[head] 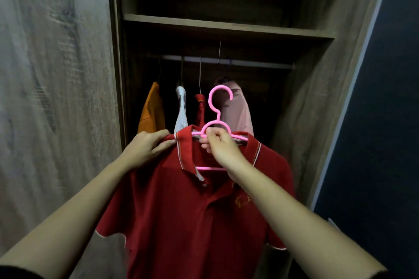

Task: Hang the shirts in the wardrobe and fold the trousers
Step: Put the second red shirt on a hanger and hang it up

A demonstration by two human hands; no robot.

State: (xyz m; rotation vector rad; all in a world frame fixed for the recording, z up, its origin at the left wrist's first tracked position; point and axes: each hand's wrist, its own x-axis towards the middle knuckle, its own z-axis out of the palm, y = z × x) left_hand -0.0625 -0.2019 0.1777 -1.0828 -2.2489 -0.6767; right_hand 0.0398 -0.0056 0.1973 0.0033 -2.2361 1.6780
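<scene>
We face an open wooden wardrobe point(127, 75), dim inside, with its pale wood-grain door point(56, 75) standing out beyond our left hand point(145, 147). Above both hands a shelf point(226, 26) crosses the cabinet, and under it runs a rail point(249, 62). Four garments hang from the rail: an orange shirt point(150, 111) just above the left hand, then a white shirt point(181, 108), a dark red one point(200, 108) and a pale pink one point(238, 111) behind the right hand point(221, 145). In front of them we hold up the red polo shirt point(192, 210) on a pink hanger point(219, 116), short of the rail, with its hook free. The left hand grips the shirt's shoulder beside the collar; the right hand pinches the hanger's upper arch. Right of the right arm, the wardrobe's side panel point(328, 97) meets a dark blue wall point(385, 97).
</scene>
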